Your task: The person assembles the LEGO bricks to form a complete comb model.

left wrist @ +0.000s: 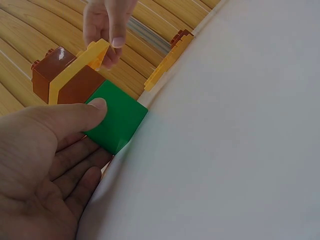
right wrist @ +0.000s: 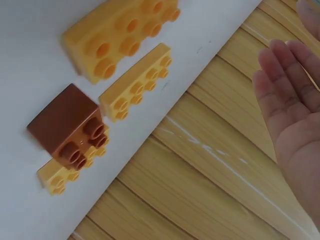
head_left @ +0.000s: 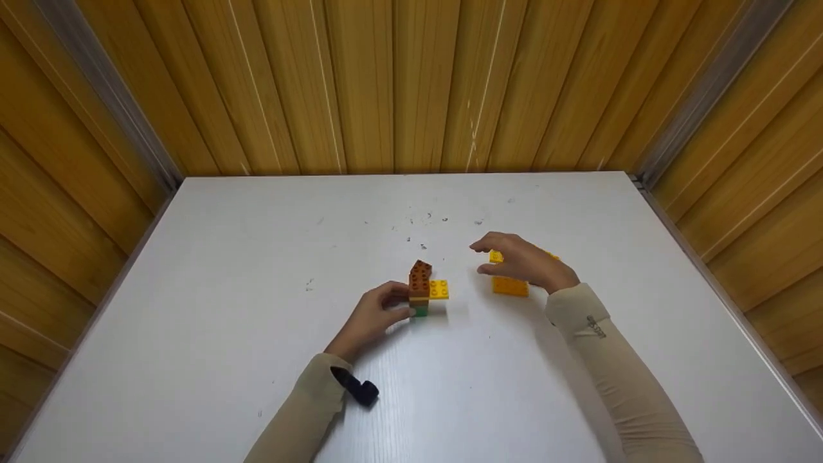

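At the left of my head view, the person's left hand [head_left: 370, 315] grips a small stack of studded plastic bricks [head_left: 419, 290] standing on the white table [head_left: 257, 244]. The stack's long axis is upright, studs up; its brown top runs away from the person, and the piece at its far end sits at an angle to the rest. A thin yellow plate [head_left: 440, 289] juts out of it to the right.

Through the left wrist camera I make out the layers: a smooth green block [left wrist: 117, 120] at the base with the thumb pressed on it, then brown, the yellow plate, and glossy brown on top.

Further right, the right hand [head_left: 524, 262] hangs with thumb and fingers apart; I see nothing in its grasp. Near it lies a thick orange-yellow brick [head_left: 510, 287], just right of the stack and apart from it. My right wrist camera shows two rows of studs on that brick, a slimmer yellow plate [right wrist: 132, 85] beside it, and a brown cube-like brick [right wrist: 65, 120] overlapping another yellow plate [right wrist: 46, 175]; I cannot tell whether it rests on that one.
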A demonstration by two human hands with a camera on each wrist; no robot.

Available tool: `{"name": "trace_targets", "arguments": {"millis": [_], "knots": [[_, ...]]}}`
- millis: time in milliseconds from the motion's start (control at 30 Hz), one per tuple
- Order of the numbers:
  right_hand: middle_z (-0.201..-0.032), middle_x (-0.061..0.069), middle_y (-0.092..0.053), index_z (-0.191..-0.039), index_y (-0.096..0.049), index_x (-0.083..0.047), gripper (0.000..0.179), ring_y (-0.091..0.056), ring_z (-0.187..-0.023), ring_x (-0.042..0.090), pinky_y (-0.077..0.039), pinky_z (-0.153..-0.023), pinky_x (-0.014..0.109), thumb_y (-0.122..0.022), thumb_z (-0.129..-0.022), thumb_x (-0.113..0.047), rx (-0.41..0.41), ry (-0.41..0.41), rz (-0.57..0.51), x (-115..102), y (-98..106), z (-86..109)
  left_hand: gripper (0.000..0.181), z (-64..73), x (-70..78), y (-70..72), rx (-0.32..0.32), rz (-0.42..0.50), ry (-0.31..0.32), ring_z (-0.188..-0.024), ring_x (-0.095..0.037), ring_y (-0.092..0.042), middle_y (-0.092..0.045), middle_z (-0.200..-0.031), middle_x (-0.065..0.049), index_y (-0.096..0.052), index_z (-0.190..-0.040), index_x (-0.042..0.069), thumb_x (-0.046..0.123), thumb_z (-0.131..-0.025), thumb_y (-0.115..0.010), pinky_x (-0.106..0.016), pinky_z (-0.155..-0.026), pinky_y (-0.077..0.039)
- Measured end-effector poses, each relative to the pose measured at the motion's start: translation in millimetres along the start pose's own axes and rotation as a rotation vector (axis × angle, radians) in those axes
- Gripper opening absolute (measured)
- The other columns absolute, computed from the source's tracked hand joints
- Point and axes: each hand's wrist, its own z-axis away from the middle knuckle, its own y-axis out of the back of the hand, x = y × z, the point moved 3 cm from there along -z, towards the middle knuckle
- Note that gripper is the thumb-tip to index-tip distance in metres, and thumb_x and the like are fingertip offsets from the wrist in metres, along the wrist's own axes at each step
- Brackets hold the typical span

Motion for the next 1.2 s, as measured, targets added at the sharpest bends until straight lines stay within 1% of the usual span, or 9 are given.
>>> {"name": "trace_targets", "arguments": {"millis": [133, 300, 500, 700, 867, 1000, 1200], "knots": [[-0.134, 0.011, -0.055, -0.134, -0.054, -0.008, 0.048, -0.051, -0.124, 0.031, -0.041, -0.107, 0.050, -0.067, -0.091, -0.022, 0.001, -0.069, -0.002, 15.2, 2.5, -0.2, 0.037, -0.6, -0.8, -0.2, 0.001, -0.002, 0.002, -0.114, -0.018, -0.060, -0.065, -0.121, -0.003, -0.060, -0.121, 0.014, 0.016, -0.086, -0.072, -0.035, -0.103, -0.046], [-0.132, 0.015, -0.055, -0.135, -0.053, -0.004, 0.049, -0.051, -0.122, 0.032, -0.041, -0.106, 0.050, -0.066, -0.091, -0.021, 0.006, -0.091, 0.023, 31.9, 4.8, -2.6, 0.037, -0.4, -1.3, -0.4, -0.005, 0.013, 0.005, -0.114, -0.017, -0.061, -0.065, -0.121, -0.003, -0.060, -0.121, 0.014, 0.016, -0.086, -0.072, -0.035, -0.103, -0.046], [-0.133, 0.019, -0.053, -0.137, -0.049, 0.000, 0.051, -0.050, -0.122, 0.035, -0.040, -0.106, 0.052, -0.065, -0.092, -0.017, 0.004, -0.098, 0.007, 46.9, 5.4, -4.9, 0.037, 0.1, -0.4, 0.1, -0.001, 0.019, 0.002, -0.114, -0.018, -0.061, -0.065, -0.121, -0.003, -0.060, -0.121, 0.015, 0.015, -0.086, -0.072, -0.036, -0.103, -0.046], [-0.137, 0.019, -0.050, -0.138, -0.047, 0.000, 0.053, -0.046, -0.127, 0.035, -0.037, -0.109, 0.053, -0.065, -0.092, -0.018, -0.002, -0.128, -0.019, 55.3, 4.1, -4.6, 0.038, 0.1, -0.9, -0.3, 0.005, 0.026, 0.013, -0.117, -0.020, -0.059, -0.064, -0.123, -0.005, -0.060, -0.121, 0.013, 0.015, -0.085, -0.073, -0.037, -0.105, -0.045], [-0.140, 0.020, -0.048, -0.139, -0.046, 0.000, 0.054, -0.044, -0.129, 0.036, -0.035, -0.110, 0.053, -0.065, -0.092, -0.018, -0.007, -0.164, -0.020, 61.0, 2.2, -7.6, 0.038, -0.2, -0.6, -0.3, 0.011, 0.009, 0.040, -0.116, -0.018, -0.059, -0.065, -0.122, -0.002, -0.061, -0.121, 0.016, 0.014, -0.085, -0.073, -0.036, -0.104, -0.045], [-0.140, 0.020, -0.047, -0.139, -0.046, 0.000, 0.054, -0.044, -0.130, 0.035, -0.033, -0.112, 0.052, -0.065, -0.092, -0.017, -0.014, -0.185, -0.014, 64.2, 0.2, -10.3, 0.038, -0.4, -0.9, -0.4, 0.011, -0.001, 0.037, -0.114, -0.017, -0.060, -0.065, -0.121, -0.001, -0.061, -0.121, 0.017, 0.015, -0.085, -0.072, -0.036, -0.104, -0.046], [-0.139, 0.020, -0.047, -0.139, -0.047, 0.000, 0.053, -0.045, -0.127, 0.034, -0.032, -0.112, 0.052, -0.064, -0.092, -0.016, -0.028, -0.193, 0.010, 65.9, -2.8, -13.0, 0.037, -0.3, -1.3, -0.5, 0.007, -0.002, 0.012, -0.114, -0.017, -0.060, -0.065, -0.121, -0.002, -0.061, -0.120, 0.017, 0.016, -0.085, -0.072, -0.036, -0.103, -0.046]]}}
